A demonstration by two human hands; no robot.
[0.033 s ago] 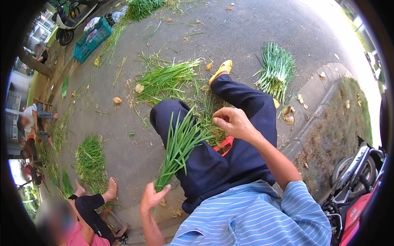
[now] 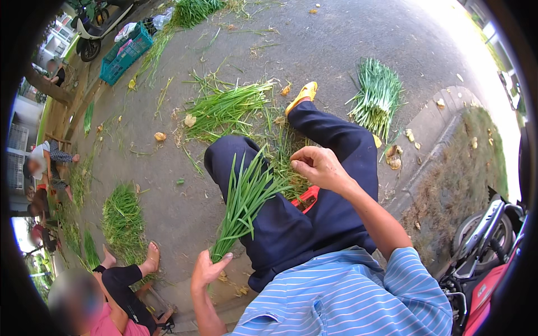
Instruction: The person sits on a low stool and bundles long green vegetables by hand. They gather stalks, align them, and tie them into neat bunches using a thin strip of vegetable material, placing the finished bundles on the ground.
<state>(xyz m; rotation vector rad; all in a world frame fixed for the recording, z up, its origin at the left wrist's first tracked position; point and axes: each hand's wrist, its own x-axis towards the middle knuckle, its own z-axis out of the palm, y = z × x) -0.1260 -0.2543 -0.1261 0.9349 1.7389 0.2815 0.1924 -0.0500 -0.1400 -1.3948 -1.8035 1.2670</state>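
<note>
A bunch of garlic chives is gripped at its base by my left hand, thumb across the stems. Its green leaves fan out over my left thigh. My right hand hovers above my right thigh, apart from the bunch, with thumb and bent fingers drawn together; whatever may be between them cannot be made out. Ahead of my knees lies a loose heap of chives. A neater pile of chives, white ends toward me, rests beyond my right foot. Something red shows partly between my legs.
Another person sits close at the lower left, beside a chive heap. A teal crate stands far left, near a parked scooter. At right are a curb and a red motorcycle. Dry leaves litter the pavement.
</note>
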